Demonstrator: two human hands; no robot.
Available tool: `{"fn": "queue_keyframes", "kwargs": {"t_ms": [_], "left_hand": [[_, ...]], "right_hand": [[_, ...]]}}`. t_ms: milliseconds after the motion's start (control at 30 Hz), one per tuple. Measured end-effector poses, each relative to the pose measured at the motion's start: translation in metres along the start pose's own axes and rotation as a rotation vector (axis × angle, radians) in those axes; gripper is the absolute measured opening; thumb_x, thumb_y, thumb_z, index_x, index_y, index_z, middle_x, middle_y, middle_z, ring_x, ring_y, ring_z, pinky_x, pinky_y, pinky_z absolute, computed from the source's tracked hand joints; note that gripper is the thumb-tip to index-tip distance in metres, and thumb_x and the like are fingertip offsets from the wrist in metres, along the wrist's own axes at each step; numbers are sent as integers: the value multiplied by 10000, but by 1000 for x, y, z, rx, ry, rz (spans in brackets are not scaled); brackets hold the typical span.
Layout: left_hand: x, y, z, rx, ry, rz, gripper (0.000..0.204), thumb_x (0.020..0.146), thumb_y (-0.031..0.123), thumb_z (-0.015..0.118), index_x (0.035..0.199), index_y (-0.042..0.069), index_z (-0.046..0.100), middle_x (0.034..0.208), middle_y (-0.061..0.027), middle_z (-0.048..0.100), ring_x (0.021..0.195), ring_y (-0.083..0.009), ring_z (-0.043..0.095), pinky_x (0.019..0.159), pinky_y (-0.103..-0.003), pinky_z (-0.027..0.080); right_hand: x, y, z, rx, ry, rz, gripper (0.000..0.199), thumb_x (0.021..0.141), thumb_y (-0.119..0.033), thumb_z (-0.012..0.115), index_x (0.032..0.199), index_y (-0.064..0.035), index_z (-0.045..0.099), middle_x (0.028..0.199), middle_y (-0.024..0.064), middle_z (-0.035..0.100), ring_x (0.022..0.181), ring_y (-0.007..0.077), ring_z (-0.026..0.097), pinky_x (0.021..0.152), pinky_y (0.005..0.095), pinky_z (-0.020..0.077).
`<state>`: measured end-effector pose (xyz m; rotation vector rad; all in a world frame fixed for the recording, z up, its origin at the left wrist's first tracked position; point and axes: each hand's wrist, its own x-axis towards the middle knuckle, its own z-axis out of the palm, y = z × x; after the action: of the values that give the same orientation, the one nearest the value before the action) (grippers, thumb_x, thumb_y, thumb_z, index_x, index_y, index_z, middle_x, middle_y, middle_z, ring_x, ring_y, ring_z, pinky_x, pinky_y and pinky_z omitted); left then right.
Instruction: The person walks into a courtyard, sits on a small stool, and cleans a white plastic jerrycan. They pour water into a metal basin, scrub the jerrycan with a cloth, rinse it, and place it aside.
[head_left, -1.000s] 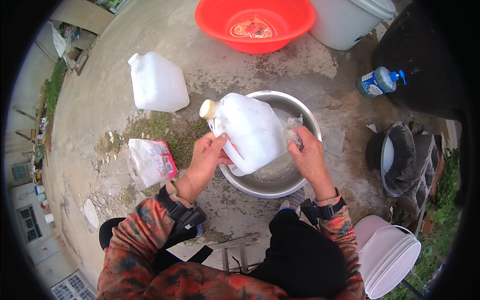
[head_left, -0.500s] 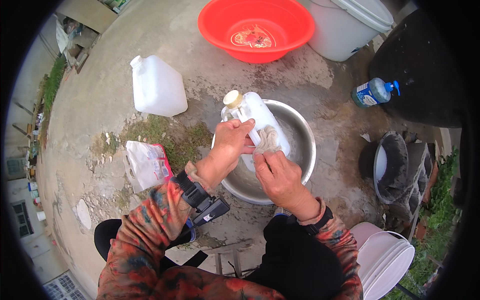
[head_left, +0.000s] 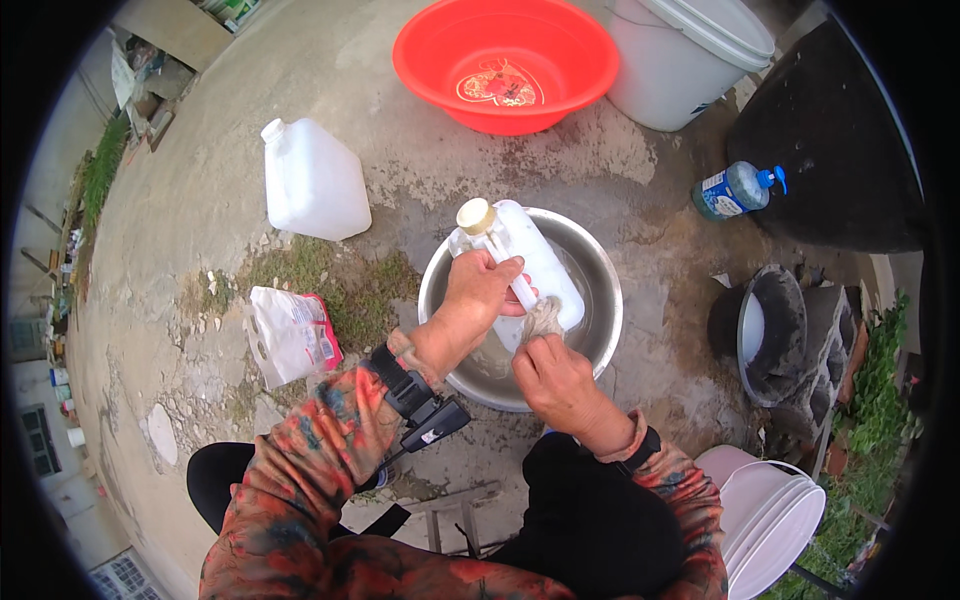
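Observation:
A white plastic jug [head_left: 545, 262] with a yellowish cap leans tilted in a round metal basin [head_left: 601, 335] in front of me. My left hand [head_left: 480, 300] is wrapped round the jug's handle. In my right hand [head_left: 562, 378] a wet, greyish cloth [head_left: 541, 322] is pinched, its bunched end pressed against the lower part of the jug by the handle. Part of the basin's inside is hidden behind the jug and my hands.
Beyond the basin stand a red basin [head_left: 505, 70] and a white bucket [head_left: 675, 70]. Another white jug [head_left: 315, 180] and a plastic bag [head_left: 292, 335] are at the left. A blue pump bottle [head_left: 735, 190], a black tub [head_left: 775, 335] and a pale bucket [head_left: 765, 520] stand at the right.
My right hand has drawn the cloth slightly down along the jug, toward its base. The left hand keeps its hold on the handle, and the whole view has shifted a little.

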<state>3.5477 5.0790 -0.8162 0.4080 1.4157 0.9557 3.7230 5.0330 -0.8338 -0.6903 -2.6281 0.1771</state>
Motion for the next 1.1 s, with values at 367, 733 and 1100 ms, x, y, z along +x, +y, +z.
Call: {"fn": "queue_keyframes", "kwargs": {"t_ms": [367, 733, 1100], "left_hand": [[-2, 16, -34, 86, 4, 35, 191, 985, 161, 535, 1080, -3, 562, 857, -72, 637, 729, -172, 665, 639, -333, 589], [-25, 3, -82, 569, 89, 237, 208, 939, 191, 576, 1017, -2, 581, 759, -28, 597, 616, -96, 539, 566, -281, 483], [-105, 45, -91, 713, 51, 481, 209, 901, 145, 667, 1038, -5, 621, 862, -83, 662, 782, -134, 622, 707, -304, 508]], "right_hand": [[-62, 66, 81, 138, -240, 495, 237, 766, -105, 677, 950, -14, 558, 1037, 132, 520, 944, 335, 553, 745, 419, 523], [-80, 78, 157, 146, -770, 448, 287, 816, -92, 584, 1102, -69, 597, 1258, 226, 520, 1118, 381, 543, 906, 448, 509], [-48, 99, 74, 923, -97, 937, 197, 945, -236, 579, 903, -44, 594, 716, -7, 520, 501, 71, 464, 417, 247, 382]]}}
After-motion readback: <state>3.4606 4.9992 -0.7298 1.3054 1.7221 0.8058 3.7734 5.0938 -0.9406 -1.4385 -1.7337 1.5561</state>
